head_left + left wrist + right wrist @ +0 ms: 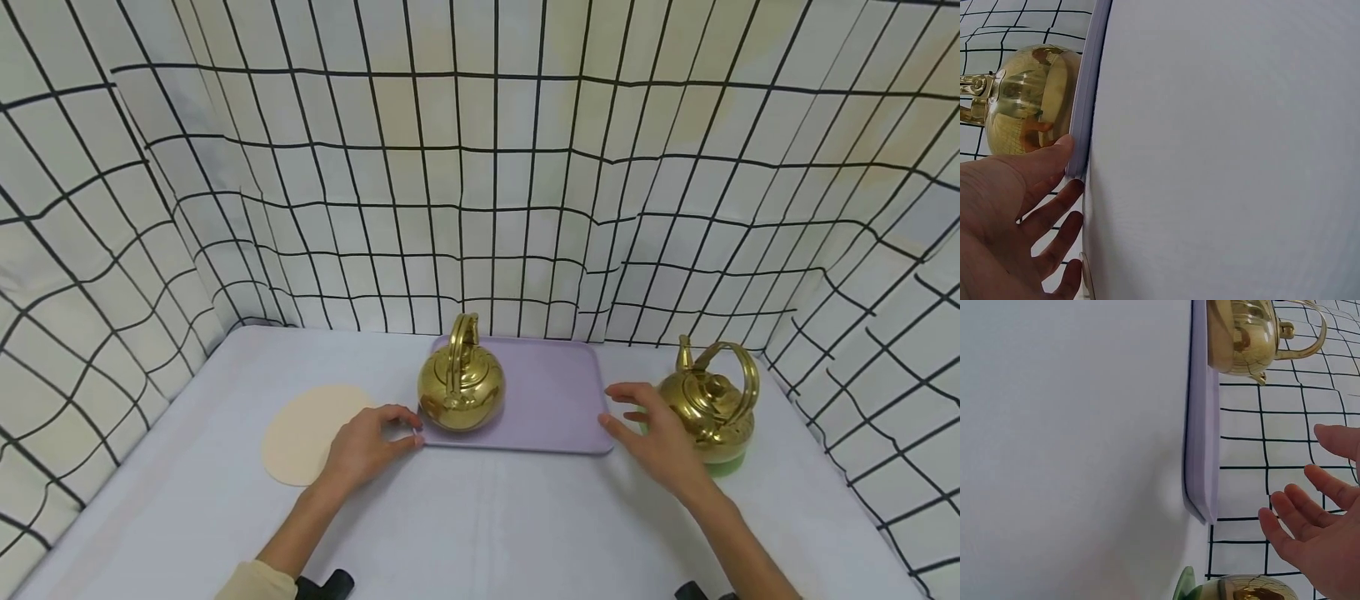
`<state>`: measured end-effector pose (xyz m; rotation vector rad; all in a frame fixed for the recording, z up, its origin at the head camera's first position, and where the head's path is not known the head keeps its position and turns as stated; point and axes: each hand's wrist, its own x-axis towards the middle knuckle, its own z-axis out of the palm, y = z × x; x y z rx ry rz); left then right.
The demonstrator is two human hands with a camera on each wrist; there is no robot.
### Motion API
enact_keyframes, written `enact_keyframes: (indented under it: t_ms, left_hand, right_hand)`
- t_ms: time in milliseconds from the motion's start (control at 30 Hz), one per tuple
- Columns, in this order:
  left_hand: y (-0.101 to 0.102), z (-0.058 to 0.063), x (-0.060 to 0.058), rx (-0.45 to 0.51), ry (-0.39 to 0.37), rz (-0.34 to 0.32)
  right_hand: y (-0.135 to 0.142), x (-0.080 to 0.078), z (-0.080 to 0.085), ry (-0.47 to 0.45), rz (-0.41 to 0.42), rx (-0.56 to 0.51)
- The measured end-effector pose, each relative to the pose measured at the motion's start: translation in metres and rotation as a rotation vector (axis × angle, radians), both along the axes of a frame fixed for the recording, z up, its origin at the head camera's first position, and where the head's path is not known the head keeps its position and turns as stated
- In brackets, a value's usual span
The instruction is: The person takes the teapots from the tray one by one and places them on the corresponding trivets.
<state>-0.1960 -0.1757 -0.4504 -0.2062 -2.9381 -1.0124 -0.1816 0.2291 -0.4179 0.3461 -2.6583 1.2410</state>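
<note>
A shiny brass teapot (461, 387) stands on the left part of a lilac rectangular tray (551, 400). My left hand (371, 446) is at the tray's front left corner; in the left wrist view its thumb (1060, 150) meets the rim, with the other fingers spread and fairly straight. My right hand (660, 437) hovers by the tray's right edge, thumb and fingers apart, with nothing between them in the right wrist view. Just beyond it, a second brass teapot (708, 408) stands on a green round base (726, 467), partly hidden by that hand.
A round beige mat (311, 433) lies left of the tray, partly behind my left hand. White cloth (480, 517) covers the table. White walls with a black grid (495, 175) rise behind and at both sides, close to the tray's back edge.
</note>
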Motion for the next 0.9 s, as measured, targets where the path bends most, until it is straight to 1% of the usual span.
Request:
enact_keyframes:
  t_ms: [233,400,900]
  left_hand:
    - [-0.001,-0.002,-0.001,-0.002,0.011,-0.006]
    - [-0.001,-0.001,-0.001,-0.002,0.01,-0.004]
    - [0.0,0.0,-0.001,0.001,0.01,-0.014]
  right_hand:
    - [-0.002,-0.001,-0.007,-0.017,0.045,-0.023]
    - [-0.003,-0.003,-0.013,-0.043,0.063,-0.027]
    - [-0.006,-0.009,-0.029,-0.064,0.089,0.03]
